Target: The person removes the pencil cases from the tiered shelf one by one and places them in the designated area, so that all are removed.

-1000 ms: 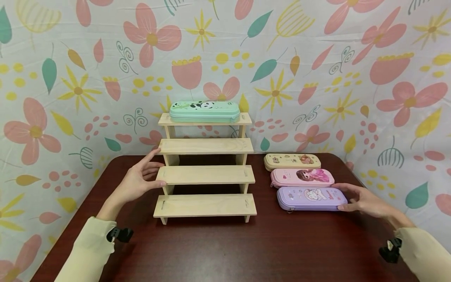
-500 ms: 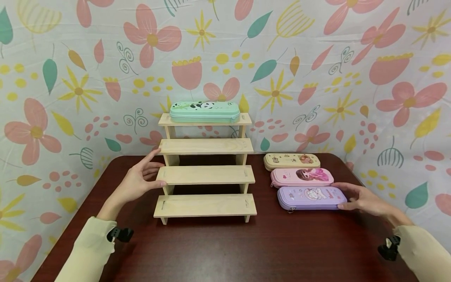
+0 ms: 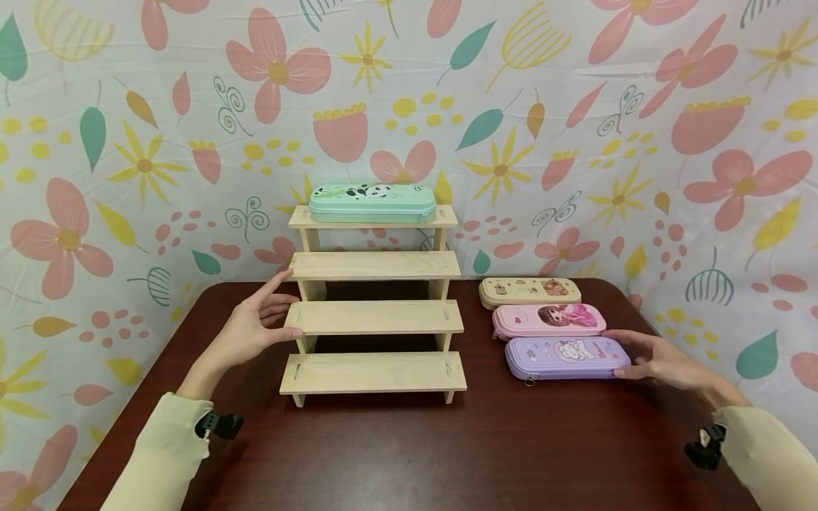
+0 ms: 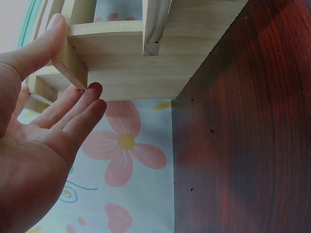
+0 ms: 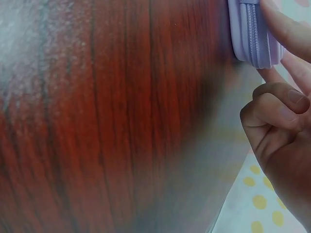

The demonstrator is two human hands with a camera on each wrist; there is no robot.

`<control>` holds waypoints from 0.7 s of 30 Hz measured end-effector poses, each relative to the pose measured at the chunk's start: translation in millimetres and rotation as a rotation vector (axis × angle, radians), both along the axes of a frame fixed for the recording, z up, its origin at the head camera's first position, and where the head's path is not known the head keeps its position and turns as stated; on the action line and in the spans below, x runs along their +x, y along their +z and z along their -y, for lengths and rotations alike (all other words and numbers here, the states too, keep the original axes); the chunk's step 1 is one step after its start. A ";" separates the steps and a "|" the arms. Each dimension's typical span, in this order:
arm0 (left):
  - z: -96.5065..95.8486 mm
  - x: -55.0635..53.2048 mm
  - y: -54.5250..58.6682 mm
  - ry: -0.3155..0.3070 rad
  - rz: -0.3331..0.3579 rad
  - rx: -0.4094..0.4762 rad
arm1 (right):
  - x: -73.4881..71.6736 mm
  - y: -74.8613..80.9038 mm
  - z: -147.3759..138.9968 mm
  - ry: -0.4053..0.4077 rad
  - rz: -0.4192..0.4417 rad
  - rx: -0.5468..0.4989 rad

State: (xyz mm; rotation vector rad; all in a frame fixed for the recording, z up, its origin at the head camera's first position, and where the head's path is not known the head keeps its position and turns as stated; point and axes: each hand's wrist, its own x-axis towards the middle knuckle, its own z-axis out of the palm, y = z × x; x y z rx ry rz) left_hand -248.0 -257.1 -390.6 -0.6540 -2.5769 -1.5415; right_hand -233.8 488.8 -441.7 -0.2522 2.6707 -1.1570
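Note:
My left hand steadies the left side of a stepped wooden display stand, thumb at one shelf's end and index finger at the shelf above. In the left wrist view, the thumb and fingers lie on either side of the stand's wooden end. At the right, my right hand pinches the right end of a purple pencil case between thumb and fingers. That case's zipped end shows in the right wrist view, with other fingers curled below it.
On the top shelf sits a mint pencil case with pandas. Behind the purple case lie a pink pencil case and a cream one. The stand and cases rest on a dark red-brown table, against a flowered cloth backdrop.
The purple pencil case has shifted very slightly back, closer to the pink one, with my right hand on it. My left hand stays in place at the stand.

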 end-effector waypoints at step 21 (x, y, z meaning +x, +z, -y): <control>-0.3 -0.1 -0.8 0.006 -0.002 -0.011 | 0.9 -3.0 -4.3 -0.024 0.004 -0.032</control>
